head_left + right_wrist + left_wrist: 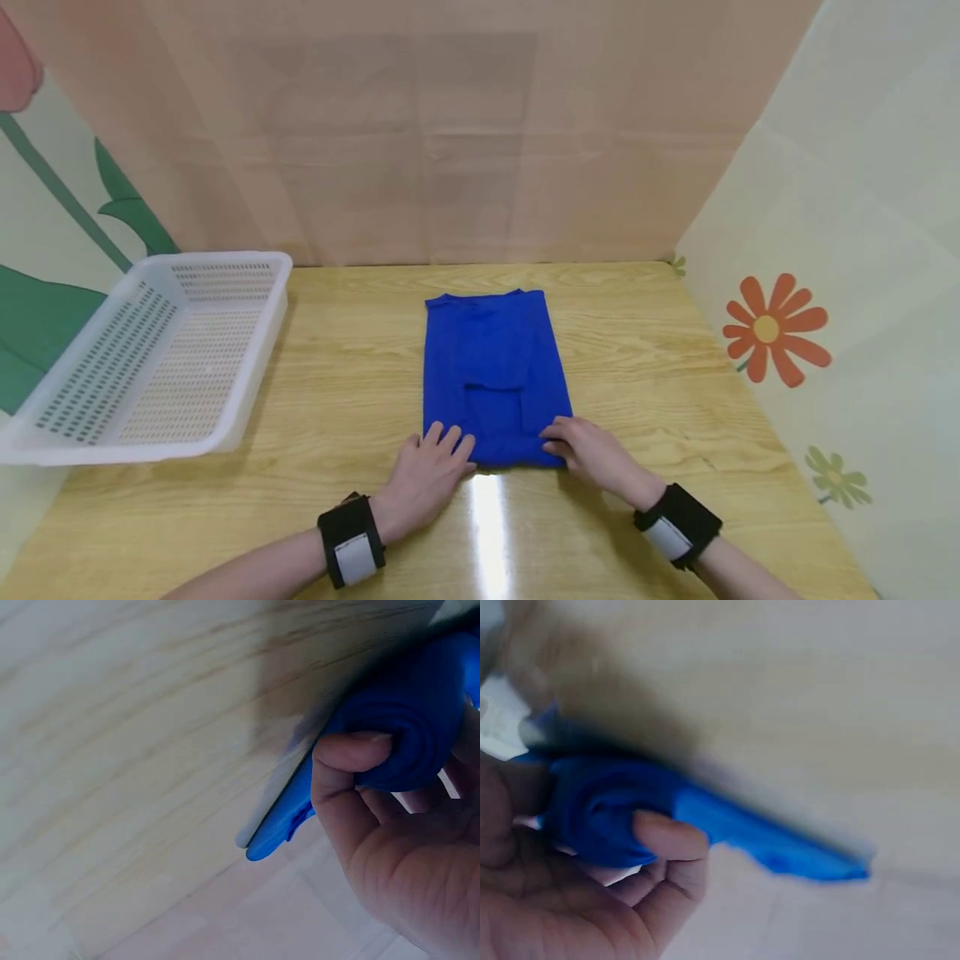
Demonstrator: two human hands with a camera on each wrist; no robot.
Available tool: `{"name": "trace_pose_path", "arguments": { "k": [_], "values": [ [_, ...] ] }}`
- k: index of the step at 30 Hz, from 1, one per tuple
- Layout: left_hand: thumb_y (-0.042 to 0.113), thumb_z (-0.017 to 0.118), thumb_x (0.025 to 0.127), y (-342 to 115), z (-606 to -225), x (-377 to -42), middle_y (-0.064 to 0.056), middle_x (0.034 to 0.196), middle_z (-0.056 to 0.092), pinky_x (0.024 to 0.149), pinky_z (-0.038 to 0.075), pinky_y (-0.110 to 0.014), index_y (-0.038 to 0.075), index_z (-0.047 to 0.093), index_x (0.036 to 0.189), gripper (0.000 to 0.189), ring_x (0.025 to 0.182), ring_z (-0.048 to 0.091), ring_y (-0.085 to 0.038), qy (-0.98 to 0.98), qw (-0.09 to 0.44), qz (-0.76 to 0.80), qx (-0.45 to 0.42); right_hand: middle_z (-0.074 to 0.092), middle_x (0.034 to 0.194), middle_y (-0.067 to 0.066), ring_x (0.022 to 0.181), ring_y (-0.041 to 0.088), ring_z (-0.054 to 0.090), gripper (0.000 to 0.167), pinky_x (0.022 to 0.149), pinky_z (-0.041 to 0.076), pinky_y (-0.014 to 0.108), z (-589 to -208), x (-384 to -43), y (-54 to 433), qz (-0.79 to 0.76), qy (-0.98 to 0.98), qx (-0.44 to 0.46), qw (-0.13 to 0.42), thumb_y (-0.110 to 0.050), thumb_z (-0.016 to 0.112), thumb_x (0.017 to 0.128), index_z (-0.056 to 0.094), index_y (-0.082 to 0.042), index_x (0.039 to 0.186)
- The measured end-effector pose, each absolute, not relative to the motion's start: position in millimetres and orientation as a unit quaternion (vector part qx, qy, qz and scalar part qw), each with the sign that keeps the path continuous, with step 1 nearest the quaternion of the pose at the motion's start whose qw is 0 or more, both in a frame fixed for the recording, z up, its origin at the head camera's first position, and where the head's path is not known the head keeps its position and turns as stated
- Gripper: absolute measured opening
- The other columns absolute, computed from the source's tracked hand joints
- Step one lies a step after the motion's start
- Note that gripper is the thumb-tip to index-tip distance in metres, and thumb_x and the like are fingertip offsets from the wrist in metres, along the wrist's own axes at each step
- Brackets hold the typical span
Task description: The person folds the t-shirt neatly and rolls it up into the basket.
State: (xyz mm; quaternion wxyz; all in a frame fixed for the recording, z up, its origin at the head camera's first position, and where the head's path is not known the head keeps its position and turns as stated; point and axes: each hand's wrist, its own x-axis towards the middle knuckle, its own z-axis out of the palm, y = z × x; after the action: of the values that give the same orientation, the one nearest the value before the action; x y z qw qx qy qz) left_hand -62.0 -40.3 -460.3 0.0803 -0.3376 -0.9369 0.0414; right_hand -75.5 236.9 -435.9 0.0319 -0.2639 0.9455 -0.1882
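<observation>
A folded blue garment (491, 358) lies on the wooden table, its near end rolled up into a thick roll. At the left end of this roll, my left hand (431, 479) grips it with the fingers over the top. My right hand (592, 454) holds the other end with curled fingers. The coiled layers of the roll (607, 817) show in the left wrist view, a fingertip pressed against them. In the right wrist view a bent finger likewise presses the spiral end of the roll (412, 739), and the flat part stretches away beyond it.
A white plastic basket (258, 367) with slotted sides stands on the left of the table (352, 358). A pinkish sheet (420, 150) hangs behind the far edge. On the right is a pale wall covering (885, 292) with printed flowers.
</observation>
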Motion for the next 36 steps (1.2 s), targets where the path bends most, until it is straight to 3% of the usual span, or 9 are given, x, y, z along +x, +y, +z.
{"name": "trace_pose_path", "arguments": {
  "k": [4, 11, 18, 23, 30, 36],
  "values": [
    [0.033, 0.042, 0.108, -43, -461, -65, -0.001, 0.109, 0.06, 0.068, 0.052, -0.025, 0.015, 0.054, 0.132, 0.032, 0.094, 0.052, -0.018, -0.938, 0.034, -0.012, -0.344, 0.063, 0.083, -0.002, 0.077, 0.015, 0.062, 0.007, 0.069, 0.053, 0.033, -437, -74, 239, -0.188, 0.942, -0.278, 0.02, -0.005, 0.066, 0.094, 0.073, -0.005, 0.096],
    [0.03, 0.043, 0.108, -43, -457, -70, 0.0, 0.095, 0.052, 0.053, 0.031, -0.018, 0.015, 0.055, 0.115, 0.02, 0.082, 0.043, -0.015, -0.937, -0.005, -0.07, -0.343, 0.063, 0.092, 0.0, 0.085, 0.016, 0.057, 0.013, 0.072, 0.054, 0.033, -441, -60, 237, -0.131, 0.954, -0.27, -0.024, -0.012, 0.07, 0.093, 0.073, -0.007, 0.105],
    [0.026, 0.041, 0.109, -45, -448, -80, 0.0, 0.094, 0.044, 0.05, 0.032, -0.022, 0.013, 0.053, 0.108, 0.018, 0.083, 0.039, -0.016, -0.935, -0.092, -0.148, -0.308, 0.063, 0.112, 0.004, 0.103, 0.023, 0.059, 0.046, 0.078, 0.057, 0.042, -441, -49, 235, -0.07, 0.956, -0.274, -0.078, -0.033, 0.08, 0.086, 0.063, -0.014, 0.124],
    [0.026, 0.041, 0.109, -46, -445, -86, 0.0, 0.09, 0.041, 0.051, 0.032, -0.025, 0.013, 0.052, 0.097, 0.021, 0.08, 0.037, -0.016, -0.931, -0.113, -0.165, -0.305, 0.064, 0.106, 0.002, 0.098, 0.021, 0.06, 0.039, 0.073, 0.058, 0.04, -445, -51, 233, -0.059, 0.953, -0.278, -0.101, -0.032, 0.084, 0.082, 0.067, -0.017, 0.115],
    [0.033, 0.038, 0.109, -49, -446, -84, -0.001, 0.095, 0.044, 0.05, 0.033, -0.025, 0.013, 0.055, 0.099, 0.028, 0.085, 0.039, -0.017, -0.936, -0.101, -0.152, -0.302, 0.064, 0.086, -0.004, 0.077, 0.013, 0.06, 0.021, 0.061, 0.053, 0.028, -451, -57, 229, -0.087, 0.942, -0.293, -0.138, -0.022, 0.085, 0.08, 0.071, -0.017, 0.095],
    [0.051, 0.04, 0.106, -52, -452, -76, -0.004, 0.111, 0.057, 0.062, 0.048, -0.029, 0.014, 0.056, 0.127, 0.046, 0.098, 0.052, -0.019, -0.939, 0.012, -0.038, -0.34, 0.067, 0.081, -0.005, 0.074, 0.015, 0.068, 0.01, 0.062, 0.055, 0.029, -449, -71, 233, -0.146, 0.942, -0.288, -0.089, -0.018, 0.081, 0.084, 0.077, -0.013, 0.092]
  ]
}}
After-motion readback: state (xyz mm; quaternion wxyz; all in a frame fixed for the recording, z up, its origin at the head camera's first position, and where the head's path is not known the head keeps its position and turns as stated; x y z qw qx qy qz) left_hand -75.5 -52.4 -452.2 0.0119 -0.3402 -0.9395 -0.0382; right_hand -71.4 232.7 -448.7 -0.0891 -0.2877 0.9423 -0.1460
